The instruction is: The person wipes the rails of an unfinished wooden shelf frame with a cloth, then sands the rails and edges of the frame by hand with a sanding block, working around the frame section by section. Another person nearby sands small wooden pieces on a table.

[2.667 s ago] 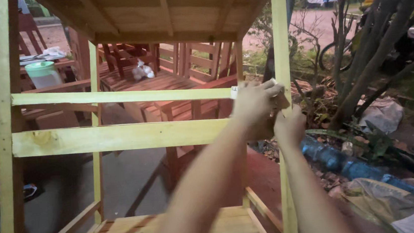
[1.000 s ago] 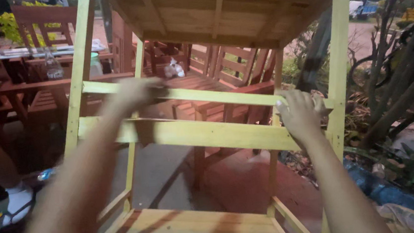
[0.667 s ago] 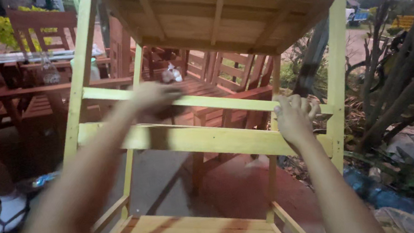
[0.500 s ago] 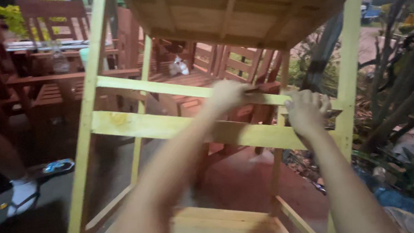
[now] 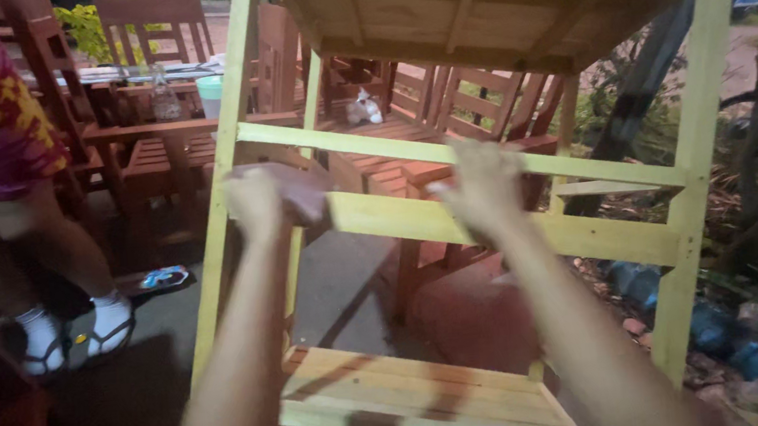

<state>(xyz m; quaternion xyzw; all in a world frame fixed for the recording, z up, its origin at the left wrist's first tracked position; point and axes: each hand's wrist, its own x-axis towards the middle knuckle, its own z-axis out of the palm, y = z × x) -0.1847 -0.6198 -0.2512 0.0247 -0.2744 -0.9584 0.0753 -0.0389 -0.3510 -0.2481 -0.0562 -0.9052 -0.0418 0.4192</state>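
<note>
I'm pressing a brownish pad [image 5: 290,193] in my left hand [image 5: 259,201] against the pale yellow wooden rack [image 5: 582,236], right hand [image 5: 484,185] fingers gripping its rail.

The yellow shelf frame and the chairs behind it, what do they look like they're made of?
Shelf frame: apparently wood, with grain and knots showing through a thin yellowish stain or paint. Chairs: slatted wood in a darker reddish-brown finish, possibly stained or varnished.
</note>
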